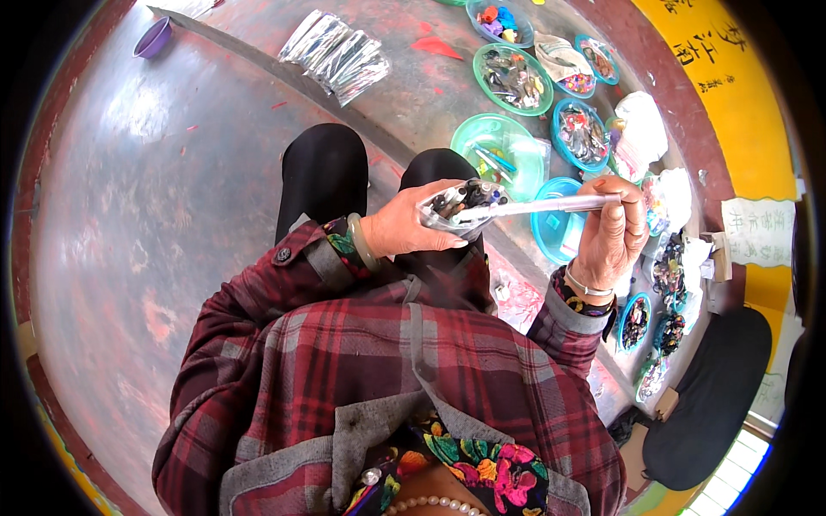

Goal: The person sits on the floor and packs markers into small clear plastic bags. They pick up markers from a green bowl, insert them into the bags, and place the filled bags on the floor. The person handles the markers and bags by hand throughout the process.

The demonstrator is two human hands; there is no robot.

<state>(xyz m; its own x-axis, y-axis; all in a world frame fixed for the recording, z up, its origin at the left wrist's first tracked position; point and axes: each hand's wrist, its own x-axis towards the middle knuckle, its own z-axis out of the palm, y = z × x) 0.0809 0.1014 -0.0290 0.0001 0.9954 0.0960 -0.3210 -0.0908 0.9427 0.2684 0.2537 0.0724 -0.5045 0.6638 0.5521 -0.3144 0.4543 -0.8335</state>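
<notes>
My left hand (404, 228) grips the filled end of a long clear plastic bag (516, 206), where several small dark pieces are bunched together. My right hand (613, 232) pinches the flat, empty end of the same bag, stretching it out level in front of me. Both hands hover above my knees in black trousers (323, 172). A teal round dish (495, 142) with a few small items lies just beyond the bag, and a blue dish (551, 228) sits below it.
Several more round dishes of small colourful parts (514, 79) line the floor to the right, with white bags (644, 125) among them. A pile of clear packets (337, 53) lies ahead, a purple bowl (153, 39) far left. A yellow wall (731, 95) stands right.
</notes>
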